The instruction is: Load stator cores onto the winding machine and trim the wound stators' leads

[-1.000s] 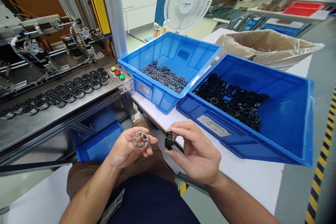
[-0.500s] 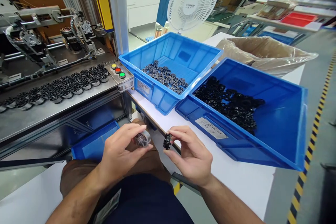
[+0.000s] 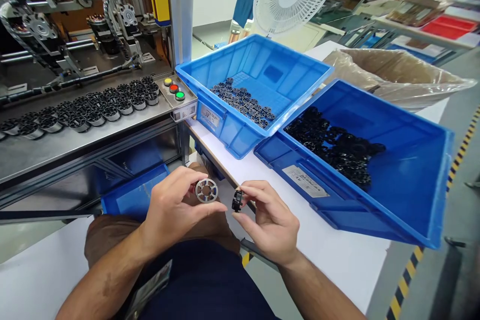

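The left hand [image 3: 168,202] is clamping fingers on a ring [image 3: 206,200], the right hand [image 3: 275,225] on a black part [image 3: 236,201]; they're seemingly lining up, the next move needing squarer facing.

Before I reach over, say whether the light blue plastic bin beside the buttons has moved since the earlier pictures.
No: the light blue plastic bin keeps its place beside the metal control box with yellow, red and green buttons.
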Tool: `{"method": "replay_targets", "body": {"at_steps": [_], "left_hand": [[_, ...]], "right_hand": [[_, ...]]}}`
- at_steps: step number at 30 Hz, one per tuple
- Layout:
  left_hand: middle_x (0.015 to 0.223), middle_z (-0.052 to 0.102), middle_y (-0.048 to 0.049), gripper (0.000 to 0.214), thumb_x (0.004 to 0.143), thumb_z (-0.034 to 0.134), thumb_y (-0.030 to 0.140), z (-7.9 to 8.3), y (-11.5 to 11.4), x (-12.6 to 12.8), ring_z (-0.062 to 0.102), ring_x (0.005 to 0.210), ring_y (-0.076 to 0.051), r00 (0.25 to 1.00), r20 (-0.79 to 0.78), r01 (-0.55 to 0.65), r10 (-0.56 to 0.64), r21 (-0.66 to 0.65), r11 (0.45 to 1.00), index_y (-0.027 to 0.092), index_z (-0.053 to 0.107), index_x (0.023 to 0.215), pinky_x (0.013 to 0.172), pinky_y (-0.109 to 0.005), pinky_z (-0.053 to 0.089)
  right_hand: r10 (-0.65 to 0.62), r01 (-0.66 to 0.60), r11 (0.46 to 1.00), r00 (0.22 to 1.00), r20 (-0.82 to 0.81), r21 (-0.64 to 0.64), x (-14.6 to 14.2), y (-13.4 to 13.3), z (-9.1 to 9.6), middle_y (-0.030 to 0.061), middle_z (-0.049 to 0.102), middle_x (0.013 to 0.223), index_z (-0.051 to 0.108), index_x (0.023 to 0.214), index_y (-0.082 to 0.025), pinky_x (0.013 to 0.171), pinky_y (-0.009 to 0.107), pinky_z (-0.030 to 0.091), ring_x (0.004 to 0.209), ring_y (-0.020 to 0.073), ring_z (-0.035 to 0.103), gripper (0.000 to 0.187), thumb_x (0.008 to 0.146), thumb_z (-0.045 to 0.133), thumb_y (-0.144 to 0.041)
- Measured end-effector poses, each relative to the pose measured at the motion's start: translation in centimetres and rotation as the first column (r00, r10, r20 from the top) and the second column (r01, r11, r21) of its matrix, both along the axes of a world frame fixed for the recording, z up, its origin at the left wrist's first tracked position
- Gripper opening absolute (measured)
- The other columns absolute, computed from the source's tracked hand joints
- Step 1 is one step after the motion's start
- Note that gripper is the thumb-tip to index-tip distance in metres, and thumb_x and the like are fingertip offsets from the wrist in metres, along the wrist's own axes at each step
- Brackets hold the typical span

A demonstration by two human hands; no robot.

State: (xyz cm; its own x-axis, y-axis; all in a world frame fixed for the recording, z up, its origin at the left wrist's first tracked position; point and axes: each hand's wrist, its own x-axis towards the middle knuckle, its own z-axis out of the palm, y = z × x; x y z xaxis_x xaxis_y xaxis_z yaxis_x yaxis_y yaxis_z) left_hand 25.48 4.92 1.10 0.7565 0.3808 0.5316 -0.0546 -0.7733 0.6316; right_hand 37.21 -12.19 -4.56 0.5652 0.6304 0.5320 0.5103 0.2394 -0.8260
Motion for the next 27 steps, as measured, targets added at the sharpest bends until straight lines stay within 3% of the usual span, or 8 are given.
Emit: {"method": "replay_targets", "body": {"at_steps": [5, 13, 16, 18, 21, 24, 27], "left_hand": [[0.073, 0.069, -0.0006, 0.030, 0.071, 0.086, 0.035, -0.3, 0.2, 0.0, 0.057, 0.062, -0.013, 1.000, -0.009, -0.009, 0.008, -0.054, 0.999, 0.019, 0.071, 0.091, 0.056, -0.023, 0.046], [0.079, 0.069, -0.0018, 0.037, 0.063, 0.091, 0.030, -0.3, 0.2, 0.0, 0.060, 0.068, -0.014, 1.000, 0.030, -0.004, 0.007, -0.120, 0.993, 0.020, 0.074, 0.094, 0.061, -0.023, 0.047], [0.083, 0.066, -0.0028, 0.043, 0.058, 0.094, 0.031, -0.7, 0.6, -0.1, 0.060, 0.074, -0.015, 0.999, 0.042, 0.030, -0.020, -0.243, 0.969, 0.022, 0.077, 0.097, 0.066, -0.025, 0.049], [0.086, 0.064, -0.0036, 0.044, 0.058, 0.094, 0.031, -1.1, 1.0, -0.1, 0.060, 0.077, -0.016, 0.993, 0.043, 0.118, -0.111, -0.453, 0.884, 0.023, 0.078, 0.099, 0.067, -0.025, 0.049], [0.093, 0.066, -0.0056, 0.042, 0.063, 0.091, 0.029, -1.6, 1.2, 0.1, 0.063, 0.083, -0.017, 0.963, 0.099, 0.238, -0.252, -0.751, 0.616, 0.023, 0.078, 0.103, 0.072, -0.025, 0.052], [0.094, 0.070, -0.0063, 0.041, 0.068, 0.088, 0.023, -1.9, 1.0, 0.4, 0.067, 0.087, -0.018, 0.942, 0.149, 0.268, -0.300, -0.874, 0.406, 0.022, 0.078, 0.107, 0.079, -0.026, 0.054], [0.095, 0.074, -0.0069, 0.041, 0.070, 0.086, 0.020, -2.0, 0.5, 0.5, 0.069, 0.088, -0.019, 0.927, 0.177, 0.280, -0.331, -0.913, 0.296, 0.022, 0.077, 0.111, 0.080, -0.026, 0.055]], "right_hand": [[0.001, -0.001, 1.000, 1.000, -0.004, -0.003, -0.1, 0.1, 0.0, 0.0092, 0.061, 0.106, 0.063, 0.126, -0.023, 0.070, 0.036, 0.055, 0.088, 0.0195, 0.059, 0.050, 0.080, 0.070, -0.004], [-0.001, 0.001, 1.000, 1.000, 0.012, -0.012, 0.0, 0.1, 0.1, 0.0091, 0.061, 0.107, 0.063, 0.126, -0.023, 0.070, 0.035, 0.055, 0.086, 0.0185, 0.060, 0.051, 0.079, 0.071, -0.004], [-0.010, 0.010, 1.000, 1.000, 0.029, -0.013, 0.0, 0.3, 0.4, 0.0087, 0.061, 0.107, 0.063, 0.125, -0.023, 0.067, 0.034, 0.056, 0.081, 0.0167, 0.059, 0.050, 0.080, 0.071, -0.004], [-0.018, 0.018, 1.000, 0.998, 0.059, 0.001, 0.0, 0.8, 0.8, 0.0084, 0.062, 0.107, 0.062, 0.125, -0.023, 0.065, 0.033, 0.056, 0.078, 0.0154, 0.059, 0.049, 0.080, 0.071, -0.006], [-0.012, 0.007, 0.999, 0.991, 0.135, 0.042, 0.1, 1.6, 1.6, 0.0091, 0.063, 0.108, 0.061, 0.127, -0.024, 0.064, 0.032, 0.057, 0.081, 0.0168, 0.062, 0.049, 0.081, 0.072, -0.009], [0.004, -0.017, 0.997, 0.983, 0.184, 0.071, 0.2, 2.3, 2.2, 0.0101, 0.064, 0.107, 0.060, 0.128, -0.022, 0.063, 0.031, 0.058, 0.087, 0.0185, 0.063, 0.050, 0.081, 0.073, -0.011], [0.000, -0.017, 0.996, 0.978, 0.207, 0.083, 0.3, 2.5, 2.4, 0.0105, 0.065, 0.106, 0.060, 0.129, -0.022, 0.067, 0.032, 0.059, 0.092, 0.0201, 0.064, 0.050, 0.081, 0.073, -0.010]]}}
